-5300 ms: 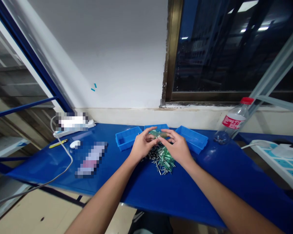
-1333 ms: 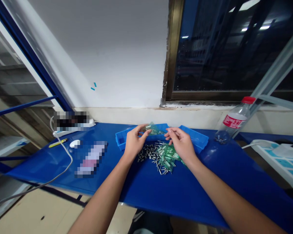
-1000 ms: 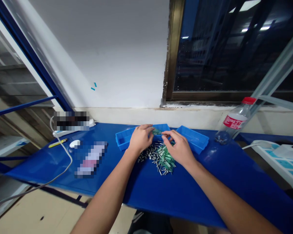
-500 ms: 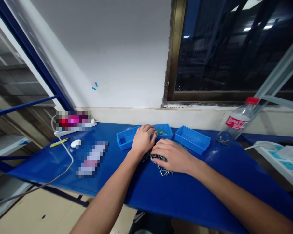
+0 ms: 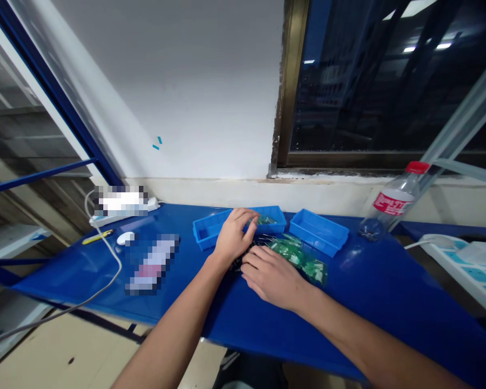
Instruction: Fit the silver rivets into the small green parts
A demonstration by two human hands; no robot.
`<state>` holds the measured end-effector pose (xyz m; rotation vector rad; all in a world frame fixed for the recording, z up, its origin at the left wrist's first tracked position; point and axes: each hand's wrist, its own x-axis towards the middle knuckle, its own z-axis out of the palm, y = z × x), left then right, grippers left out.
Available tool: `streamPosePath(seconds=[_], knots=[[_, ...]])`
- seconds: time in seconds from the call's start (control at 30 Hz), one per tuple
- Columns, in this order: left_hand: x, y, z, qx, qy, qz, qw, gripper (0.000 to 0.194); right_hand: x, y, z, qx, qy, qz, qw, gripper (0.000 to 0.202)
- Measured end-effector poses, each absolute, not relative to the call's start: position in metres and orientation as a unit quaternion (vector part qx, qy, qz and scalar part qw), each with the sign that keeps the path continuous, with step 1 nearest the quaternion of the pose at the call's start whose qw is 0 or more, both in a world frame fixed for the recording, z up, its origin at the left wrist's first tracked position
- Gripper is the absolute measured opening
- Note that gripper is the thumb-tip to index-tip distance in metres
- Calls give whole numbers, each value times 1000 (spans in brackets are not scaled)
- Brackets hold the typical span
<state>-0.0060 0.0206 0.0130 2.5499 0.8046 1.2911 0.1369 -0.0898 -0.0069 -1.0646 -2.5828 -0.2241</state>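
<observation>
My left hand (image 5: 235, 235) is over the near edge of the middle blue bin (image 5: 273, 219), which holds small green pieces. Its fingers curl towards the thumb; whatever they hold, if anything, is hidden. Below it on the blue table (image 5: 243, 319), my right hand (image 5: 269, 276) bends its fingers over a pile of small dark parts (image 5: 237, 263), mostly covered. What lies under those fingers cannot be made out. Right beside this hand is a heap of green pieces (image 5: 289, 251) with thin metal pins.
A blue bin (image 5: 204, 231) stands left of the middle one, another blue bin (image 5: 319, 232) to the right. Farther right stands a bottle with a red cap (image 5: 392, 202). At left lie a white mouse (image 5: 126, 239), a yellow pen-like tool (image 5: 98, 237) and a cable (image 5: 117, 265).
My right hand has moved a little left and towards me, uncovering the green heap. The loose silvery pins that showed below it are now out of sight. My left hand has barely moved.
</observation>
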Motion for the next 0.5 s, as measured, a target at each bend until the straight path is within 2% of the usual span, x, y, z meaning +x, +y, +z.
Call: streamPosePath(seconds=[0.13, 0.2, 0.5], knots=[[-9, 21, 16, 856, 270, 433, 84, 26, 127, -90, -8, -328, -926, -70, 175, 22], [-11, 22, 17, 853, 274, 436, 82, 25, 124, -87, -13, -307, -933, -73, 172, 19], [-12, 22, 14, 854, 278, 432, 84, 25, 133, -80, -27, -385, -902, -97, 172, 17]])
